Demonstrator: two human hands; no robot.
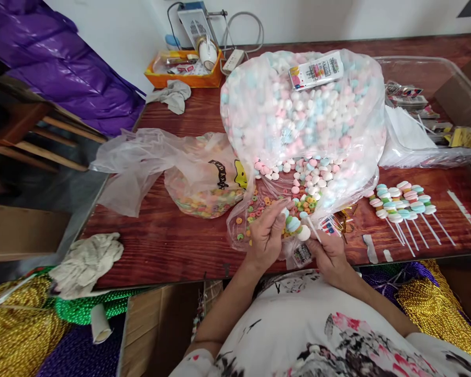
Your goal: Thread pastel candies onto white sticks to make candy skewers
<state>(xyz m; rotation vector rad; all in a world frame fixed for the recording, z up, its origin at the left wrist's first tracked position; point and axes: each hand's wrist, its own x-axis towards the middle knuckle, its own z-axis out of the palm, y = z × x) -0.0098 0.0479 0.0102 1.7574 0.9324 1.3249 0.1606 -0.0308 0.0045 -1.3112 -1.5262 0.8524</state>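
Head view: table (172, 246) edge, near big candy bag (298, 120)
Left hand (266, 235): pinching candies on stick (296, 225)
Right hand (329, 254): gripping stick's lower end
Finished sticks (404, 204): lying to the right

The person wears a white short-sleeved top (322, 330) printed with pink and red flowers and dark grey, ink-like leaf strokes. Its left sleeve (196, 364) ends above the elbow. Both forearms are bare, and the left hand (265, 235) and right hand (329, 254) carry no gloves.
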